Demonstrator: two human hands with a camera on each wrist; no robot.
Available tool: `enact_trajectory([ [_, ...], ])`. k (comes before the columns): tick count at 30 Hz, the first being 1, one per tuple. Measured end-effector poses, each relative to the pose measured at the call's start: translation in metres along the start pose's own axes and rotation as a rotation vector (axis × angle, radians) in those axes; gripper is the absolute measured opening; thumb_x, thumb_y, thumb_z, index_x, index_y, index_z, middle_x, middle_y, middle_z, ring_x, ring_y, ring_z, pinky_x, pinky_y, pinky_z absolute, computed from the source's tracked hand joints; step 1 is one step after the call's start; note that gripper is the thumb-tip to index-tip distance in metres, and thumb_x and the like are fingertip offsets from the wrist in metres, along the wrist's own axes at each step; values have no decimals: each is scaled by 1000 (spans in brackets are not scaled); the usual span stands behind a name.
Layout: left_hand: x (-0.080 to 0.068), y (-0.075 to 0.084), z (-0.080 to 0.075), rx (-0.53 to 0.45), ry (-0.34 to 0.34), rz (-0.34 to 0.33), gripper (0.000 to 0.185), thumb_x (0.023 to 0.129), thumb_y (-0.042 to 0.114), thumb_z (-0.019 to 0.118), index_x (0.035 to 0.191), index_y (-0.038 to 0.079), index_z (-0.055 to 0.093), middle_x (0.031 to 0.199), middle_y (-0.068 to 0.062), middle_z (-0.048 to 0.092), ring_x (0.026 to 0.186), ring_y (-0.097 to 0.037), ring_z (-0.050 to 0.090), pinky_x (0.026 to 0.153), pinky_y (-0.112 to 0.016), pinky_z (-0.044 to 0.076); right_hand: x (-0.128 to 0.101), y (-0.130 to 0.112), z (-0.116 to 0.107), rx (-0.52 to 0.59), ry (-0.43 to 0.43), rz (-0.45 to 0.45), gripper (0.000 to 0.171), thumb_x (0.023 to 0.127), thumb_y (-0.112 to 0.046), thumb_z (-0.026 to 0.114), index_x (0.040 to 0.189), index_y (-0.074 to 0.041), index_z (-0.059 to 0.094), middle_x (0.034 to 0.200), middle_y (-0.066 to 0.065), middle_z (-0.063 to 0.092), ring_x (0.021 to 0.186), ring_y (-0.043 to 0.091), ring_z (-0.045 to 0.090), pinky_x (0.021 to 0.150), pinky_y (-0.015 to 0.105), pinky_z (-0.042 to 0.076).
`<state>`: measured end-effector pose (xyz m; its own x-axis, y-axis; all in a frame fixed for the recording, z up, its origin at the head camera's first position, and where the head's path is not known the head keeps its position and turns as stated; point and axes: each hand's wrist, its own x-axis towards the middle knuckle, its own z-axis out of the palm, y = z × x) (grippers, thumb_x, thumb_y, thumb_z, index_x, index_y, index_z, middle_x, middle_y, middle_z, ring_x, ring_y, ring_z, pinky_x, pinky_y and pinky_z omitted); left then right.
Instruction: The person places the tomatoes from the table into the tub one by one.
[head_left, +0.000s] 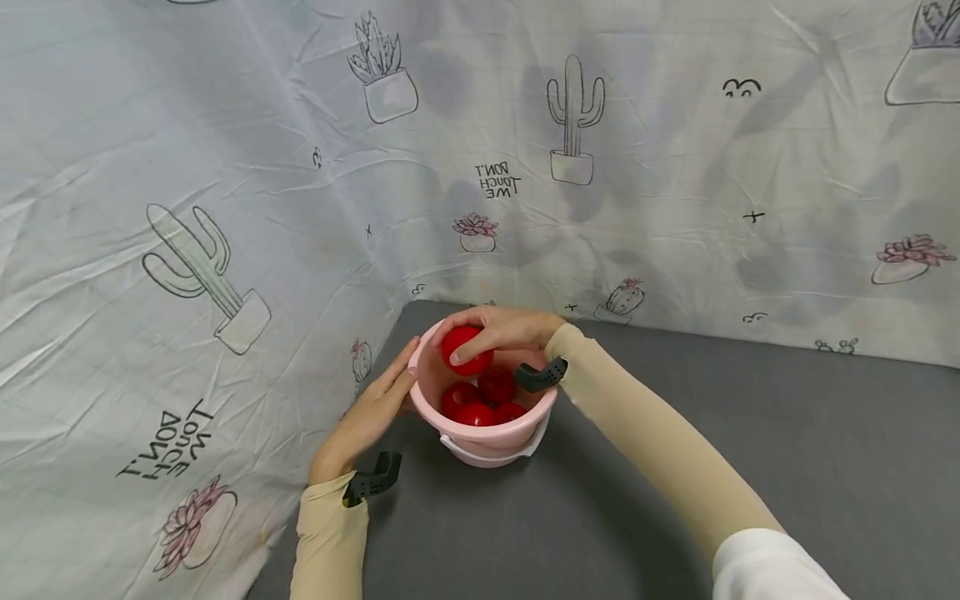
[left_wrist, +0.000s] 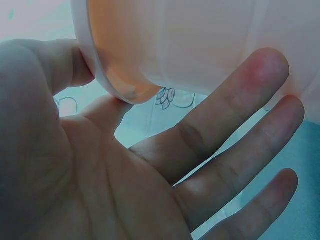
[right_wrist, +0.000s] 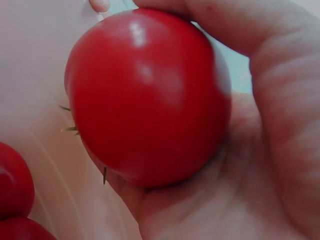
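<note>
A pink bucket [head_left: 480,454] with a white handle stands on the grey table, several red tomatoes [head_left: 480,414] lying inside. My left hand [head_left: 369,421] is at its left side. In the left wrist view, the thumb and index finger hold the bucket's rim [left_wrist: 87,45], while other fingers lie fairly straight along the outer wall. At the bucket's mouth, my right hand [head_left: 510,327] grips one more tomato [head_left: 467,350], thumb on its near side. The right wrist view shows that tomato [right_wrist: 150,100] close up, thin green stem leaves poking out at its left.
Grey table surface [head_left: 750,433] spreads right and in front of the bucket. A pale cloth [head_left: 660,167] printed with cacti and plants hangs behind and along the left. Both wrists carry black brackets [head_left: 372,479] over beige sleeves.
</note>
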<state>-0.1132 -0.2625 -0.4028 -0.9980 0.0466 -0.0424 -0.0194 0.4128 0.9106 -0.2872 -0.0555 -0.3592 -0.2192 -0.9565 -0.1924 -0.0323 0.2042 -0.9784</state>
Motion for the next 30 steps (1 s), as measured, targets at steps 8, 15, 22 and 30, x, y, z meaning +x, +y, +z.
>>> enact_trajectory([
  [8,0,0,0,-3,-3,-2,57,109,46,36,161,43,15,170,2,20,140,-34,48,108,-51,50,2,1,-1,-21,-11,22,51,84,-18,77,131,-13,59,140,15,55,127,28,54,108,55,49],
  [15,1,1,0,1,-10,-8,57,109,46,35,162,41,14,169,1,21,138,-34,50,108,-52,50,1,1,2,77,33,6,49,87,-20,75,132,-10,59,140,15,57,133,32,51,109,49,49],
  [22,2,1,-1,8,-8,-6,56,110,46,34,162,42,13,170,2,21,139,-34,50,108,-51,50,-1,-1,3,99,31,-28,49,88,-20,74,134,-9,58,141,19,56,138,38,46,111,51,47],
  [30,1,3,-1,-3,-9,-4,57,109,46,35,162,40,14,169,2,21,140,-33,50,109,-51,49,-1,-2,2,130,21,-28,49,90,-20,74,135,-11,58,142,19,55,140,39,45,115,51,43],
])
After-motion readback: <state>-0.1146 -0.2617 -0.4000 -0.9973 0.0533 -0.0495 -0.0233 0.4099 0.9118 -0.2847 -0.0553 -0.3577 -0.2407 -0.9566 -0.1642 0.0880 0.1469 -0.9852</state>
